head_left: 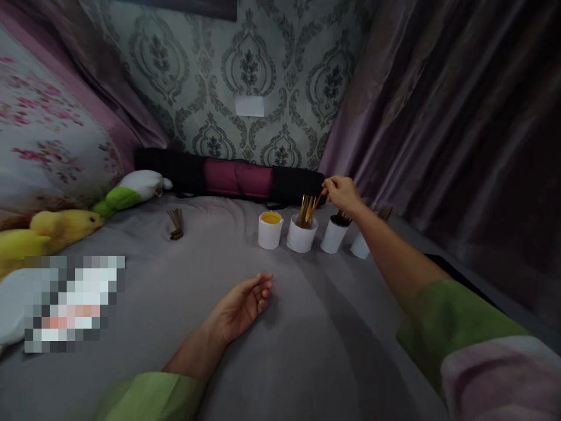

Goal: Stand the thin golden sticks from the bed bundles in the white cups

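Note:
My right hand reaches out over a row of white cups and pinches the top of a yellow stick that leans out of the second cup, which holds several yellow sticks. To its left stands a cup with a yellow filling. To its right a third cup holds dark sticks, and a fourth cup sits partly behind my forearm. My left hand rests palm up on the grey sheet, fingers loosely curled and holding nothing.
A small bundle of brown sticks lies on the sheet at the left. Plush toys, yellow and green-white, lie by a floral pillow. A black and maroon bolster runs along the patterned wall. Dark curtains hang at the right.

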{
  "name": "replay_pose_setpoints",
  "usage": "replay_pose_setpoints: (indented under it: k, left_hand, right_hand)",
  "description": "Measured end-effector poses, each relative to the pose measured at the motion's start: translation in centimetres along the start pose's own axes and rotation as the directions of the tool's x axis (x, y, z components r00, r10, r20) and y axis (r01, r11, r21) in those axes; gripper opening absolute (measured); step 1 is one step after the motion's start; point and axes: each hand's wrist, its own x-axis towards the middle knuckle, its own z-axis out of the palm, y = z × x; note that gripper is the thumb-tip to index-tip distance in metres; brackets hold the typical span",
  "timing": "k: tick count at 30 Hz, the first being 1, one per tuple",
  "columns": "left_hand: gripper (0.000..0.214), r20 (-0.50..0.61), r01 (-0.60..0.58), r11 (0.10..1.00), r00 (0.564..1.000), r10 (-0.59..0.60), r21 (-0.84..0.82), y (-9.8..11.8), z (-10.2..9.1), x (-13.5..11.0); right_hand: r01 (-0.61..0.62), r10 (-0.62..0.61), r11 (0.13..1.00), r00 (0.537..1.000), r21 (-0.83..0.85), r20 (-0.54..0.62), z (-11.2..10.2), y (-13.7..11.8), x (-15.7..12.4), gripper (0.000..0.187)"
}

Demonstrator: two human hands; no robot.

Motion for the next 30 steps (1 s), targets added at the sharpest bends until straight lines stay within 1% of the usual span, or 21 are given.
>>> replay_pose_setpoints:
  k: [7,11,15,19,24,30]
  left_hand:
    - [0.015,0.012,0.008,1.0,1.0,-0.008,-0.006,0.1,0.0,0.0]
    - [0.014,-0.003,0.007,1.0,1.0,-0.007,-0.004,0.1,0.0,0.0]
    - [0.014,-0.004,0.004,1.0,1.0,-0.004,-0.004,0.0,-0.1,0.0]
    - [0.014,0.003,0.002,1.0,1.0,-0.002,-0.005,0.1,-0.1,0.0]
    - [0.014,-0.017,0.007,1.0,1.0,-0.007,-0.009,0.1,0.1,-0.1]
    - [0.013,-0.008,0.006,1.0,1.0,-0.006,-0.01,0.1,0.2,-0.1]
  right_hand:
    - [0.015,-0.015,1.0,0.998,-0.005,0.069,0.9,-0.2,0.2,0.021]
    - [0.021,-0.016,0.998,0.995,-0.053,0.095,1.7,0.1,0.4,0.022]
    - [0.066,-0.053,0.992,0.991,-0.107,0.124,2.5,0.5,0.6,0.024]
    - [0.101,-0.083,0.989,0.984,-0.11,0.156,3.1,1.0,0.9,0.025]
    - [0.081,-0.062,0.992,0.982,-0.095,0.181,3.5,1.2,0.9,0.023]
    - [0.081,-0.057,0.992,0.973,-0.1,0.222,3.9,1.1,0.7,0.023]
